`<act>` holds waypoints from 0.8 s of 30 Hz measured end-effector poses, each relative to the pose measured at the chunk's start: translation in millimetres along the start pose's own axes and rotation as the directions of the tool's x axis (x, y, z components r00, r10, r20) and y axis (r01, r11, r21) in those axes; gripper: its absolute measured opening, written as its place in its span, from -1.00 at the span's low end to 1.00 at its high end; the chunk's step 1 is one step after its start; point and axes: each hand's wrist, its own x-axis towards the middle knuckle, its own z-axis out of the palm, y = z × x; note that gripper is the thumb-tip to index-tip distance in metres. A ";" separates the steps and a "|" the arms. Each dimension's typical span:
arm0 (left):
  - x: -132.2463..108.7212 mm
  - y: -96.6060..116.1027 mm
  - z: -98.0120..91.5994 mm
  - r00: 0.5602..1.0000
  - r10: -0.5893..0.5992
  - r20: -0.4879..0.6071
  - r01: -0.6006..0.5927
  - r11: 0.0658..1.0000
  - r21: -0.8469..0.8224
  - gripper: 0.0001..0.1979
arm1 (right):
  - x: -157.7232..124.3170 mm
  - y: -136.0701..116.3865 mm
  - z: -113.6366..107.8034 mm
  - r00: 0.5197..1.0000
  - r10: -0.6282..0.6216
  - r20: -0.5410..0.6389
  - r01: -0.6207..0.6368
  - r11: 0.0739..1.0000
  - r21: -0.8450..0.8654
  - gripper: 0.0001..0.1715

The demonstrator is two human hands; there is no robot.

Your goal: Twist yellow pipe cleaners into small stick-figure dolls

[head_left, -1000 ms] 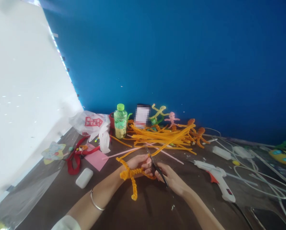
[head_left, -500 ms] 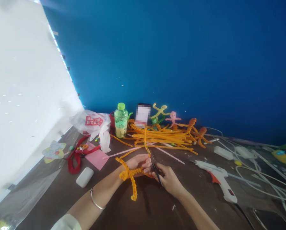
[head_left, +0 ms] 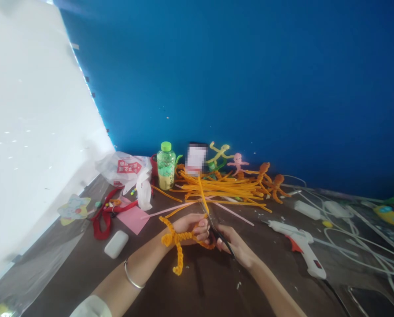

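Observation:
My left hand (head_left: 190, 228) is shut on a twisted orange pipe-cleaner figure (head_left: 176, 240), and a long straight orange stem (head_left: 200, 193) rises from it. My right hand (head_left: 233, 247) holds black-bladed scissors (head_left: 217, 234), whose blades lie against the pipe cleaner beside my left fingers. The handles are mostly hidden by my right hand. A silver bangle (head_left: 132, 275) circles my left wrist. Beyond my hands lies a heap of orange pipe cleaners (head_left: 223, 190).
A hot glue gun (head_left: 299, 246) and white cables (head_left: 348, 237) lie to the right. On the left are pink paper (head_left: 134, 219), a white block (head_left: 116, 244), red ribbon (head_left: 101, 229) and a plastic bag (head_left: 127, 169). A green-capped bottle (head_left: 166, 166) and pipe-cleaner figures (head_left: 264, 174) stand by the blue wall (head_left: 236, 79).
The long orange stem has swung from pointing to the upper right to standing nearly upright. My right hand and the scissors have shifted slightly, and the figure's lower leg has moved a little left.

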 end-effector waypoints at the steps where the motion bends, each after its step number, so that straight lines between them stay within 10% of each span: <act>1: 0.0 0.3 0.5 1.000 -0.001 -0.005 0.001 1.000 -0.005 -0.72 | 0.6 2.1 1.0 1.000 0.004 -0.007 -0.004 1.000 0.007 -0.38; 17: 1.0 0.5 -0.1 0.996 0.035 -0.083 -0.041 0.996 -0.077 -0.68 | 2.1 16.0 -7.7 0.980 -0.015 -0.200 -0.041 0.961 -0.273 -0.64; 24: -0.5 1.4 -0.6 0.945 0.242 -0.220 -0.257 0.966 -0.041 -0.78 | -24.0 0.0 -41.3 0.907 0.097 -0.409 -0.397 0.518 -0.758 -0.69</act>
